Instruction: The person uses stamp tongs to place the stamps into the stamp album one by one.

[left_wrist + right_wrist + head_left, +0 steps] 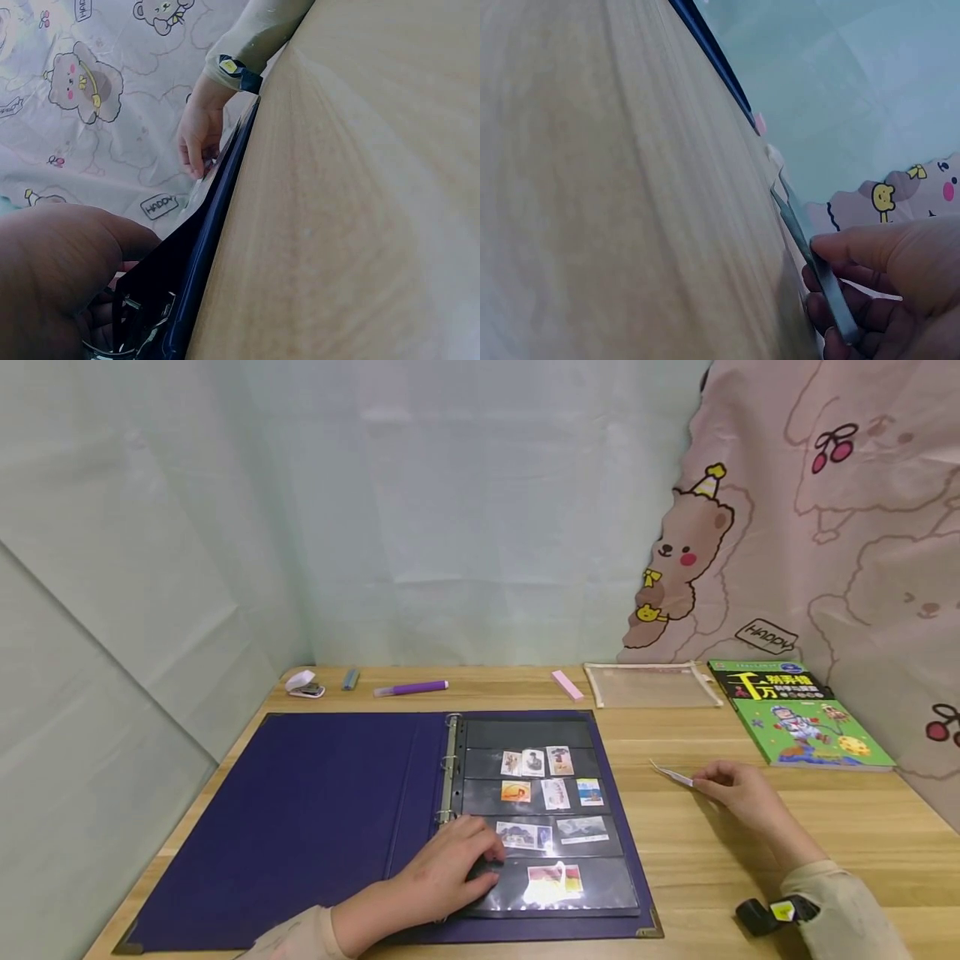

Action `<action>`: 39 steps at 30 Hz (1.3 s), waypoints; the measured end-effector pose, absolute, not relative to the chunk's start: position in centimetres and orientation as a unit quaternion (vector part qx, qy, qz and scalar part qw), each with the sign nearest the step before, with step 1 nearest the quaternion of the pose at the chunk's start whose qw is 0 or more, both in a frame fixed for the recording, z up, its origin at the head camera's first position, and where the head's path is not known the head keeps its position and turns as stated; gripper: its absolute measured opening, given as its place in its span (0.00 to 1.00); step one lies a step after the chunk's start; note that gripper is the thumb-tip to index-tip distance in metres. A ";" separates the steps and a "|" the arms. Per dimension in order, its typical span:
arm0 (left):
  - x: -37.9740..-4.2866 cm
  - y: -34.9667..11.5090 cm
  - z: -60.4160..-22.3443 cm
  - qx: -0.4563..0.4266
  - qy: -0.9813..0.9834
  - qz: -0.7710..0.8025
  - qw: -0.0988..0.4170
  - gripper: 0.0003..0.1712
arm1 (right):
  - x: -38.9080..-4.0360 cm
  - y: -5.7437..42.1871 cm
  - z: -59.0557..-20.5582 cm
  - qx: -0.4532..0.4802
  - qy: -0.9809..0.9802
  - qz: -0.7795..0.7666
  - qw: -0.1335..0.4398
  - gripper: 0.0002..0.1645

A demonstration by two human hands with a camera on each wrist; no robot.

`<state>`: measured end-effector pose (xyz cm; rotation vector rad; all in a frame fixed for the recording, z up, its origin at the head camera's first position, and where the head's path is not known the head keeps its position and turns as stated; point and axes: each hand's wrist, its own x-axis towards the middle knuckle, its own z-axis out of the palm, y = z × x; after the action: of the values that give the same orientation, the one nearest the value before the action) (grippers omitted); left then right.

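A navy stamp album [300,827] lies open on the table. Its dark pocket page [525,893], on the right side, holds several stamps [555,760] in rows behind clear strips. My left hand [450,864] rests on the page's left edge beside the metal rings [448,764], fingers loosely bent. My right hand [738,793] is over the table to the right of the album. Between thumb and fingers it pinches metal tweezers [810,251]. Their bent tips stand apart in the right wrist view, with nothing between them, and point toward the album.
Along the back lie a white stapler [303,685], a small grey-blue block [350,679], a purple marker [412,689], a pink bar [567,685] and a mesh zip pouch [652,687]. A green book [810,727] sits at the back right. Curtains hang behind.
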<state>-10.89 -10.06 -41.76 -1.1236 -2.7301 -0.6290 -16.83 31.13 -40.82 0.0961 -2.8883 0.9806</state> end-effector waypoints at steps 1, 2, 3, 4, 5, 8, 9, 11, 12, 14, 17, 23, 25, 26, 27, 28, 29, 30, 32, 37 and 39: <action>-10.8 -10.1 -41.7 -0.372 -0.902 -0.208 0.062 0.09 | -16.8 31.1 -40.9 0.033 -0.947 0.317 0.044 0.10; -10.8 -10.1 -41.7 -0.372 -0.902 -0.209 0.061 0.09 | -16.8 31.2 -40.9 0.033 -0.947 0.316 0.042 0.10; -10.8 -10.1 -41.7 -0.372 -0.902 -0.208 0.062 0.09 | -16.8 31.2 -40.9 0.034 -0.949 0.312 0.040 0.10; -10.8 -10.1 -41.7 -0.372 -0.903 -0.208 0.061 0.09 | -16.8 31.1 -40.9 0.032 -0.949 0.311 0.038 0.10; -10.7 -10.1 -41.7 -0.371 -0.903 -0.209 0.059 0.09 | -16.8 31.1 -40.9 0.033 -0.949 0.310 0.037 0.10; -10.6 -10.1 -41.7 -0.369 -0.904 -0.208 0.058 0.09 | -16.8 31.0 -40.9 0.033 -0.950 0.309 0.037 0.09; -10.6 -10.1 -41.7 -0.369 -0.904 -0.208 0.057 0.09 | -16.8 31.0 -40.8 0.032 -0.950 0.309 0.037 0.09; -10.5 -10.1 -41.7 -0.368 -0.904 -0.210 0.053 0.09 | -16.8 31.0 -40.9 0.032 -0.950 0.309 0.038 0.09; -10.5 -10.1 -41.7 -0.368 -0.904 -0.210 0.053 0.09 | -16.9 31.0 -40.9 0.032 -0.950 0.309 0.038 0.09; -10.5 -10.1 -41.7 -0.367 -0.904 -0.211 0.052 0.09 | -16.9 31.0 -40.9 0.032 -0.950 0.308 0.037 0.09; -10.4 -10.1 -41.7 -0.366 -0.905 -0.211 0.052 0.09 | -16.8 31.0 -40.9 0.030 -0.951 0.307 0.037 0.09; -10.3 -10.1 -41.5 -0.365 -0.905 -0.211 0.050 0.09 | -16.6 30.8 -40.7 0.024 -0.953 0.299 0.037 0.10; -10.3 -10.1 -41.6 -0.367 -0.904 -0.211 0.055 0.09 | -16.6 30.8 -40.7 0.022 -0.954 0.296 0.037 0.10; -10.3 -10.1 -41.6 -0.366 -0.905 -0.211 0.057 0.09 | -16.6 30.9 -40.7 0.021 -0.955 0.293 0.037 0.10; -10.3 -10.1 -41.6 -0.367 -0.904 -0.210 0.061 0.09 | -16.6 30.9 -40.7 0.020 -0.956 0.291 0.038 0.10; -10.3 -10.1 -41.7 -0.366 -0.905 -0.210 0.062 0.09 | -16.7 30.9 -40.7 0.020 -0.957 0.288 0.039 0.10; -10.3 -10.2 -41.7 -0.366 -0.904 -0.210 0.063 0.09 | -16.7 30.9 -40.7 0.020 -0.957 0.286 0.041 0.10; -10.3 -10.2 -41.7 -0.366 -0.904 -0.209 0.064 0.10 | -16.7 30.9 -40.8 0.019 -0.958 0.283 0.043 0.10; -10.4 -10.2 -41.7 -0.366 -0.905 -0.207 0.062 0.10 | -16.7 31.0 -40.8 0.019 -0.959 0.280 0.047 0.10; -10.5 -10.1 -41.5 -0.367 -0.907 -0.201 0.057 0.10 | -16.8 31.1 -40.8 0.014 -0.958 0.283 0.053 0.12; -10.6 -10.0 -41.4 -0.367 -0.907 -0.200 0.054 0.10 | -16.7 31.2 -40.8 0.012 -0.958 0.283 0.055 0.12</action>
<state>-10.62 -10.00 -41.40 -1.1145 -2.7548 -0.6076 -16.71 31.20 -40.83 0.0350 -2.9078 0.8586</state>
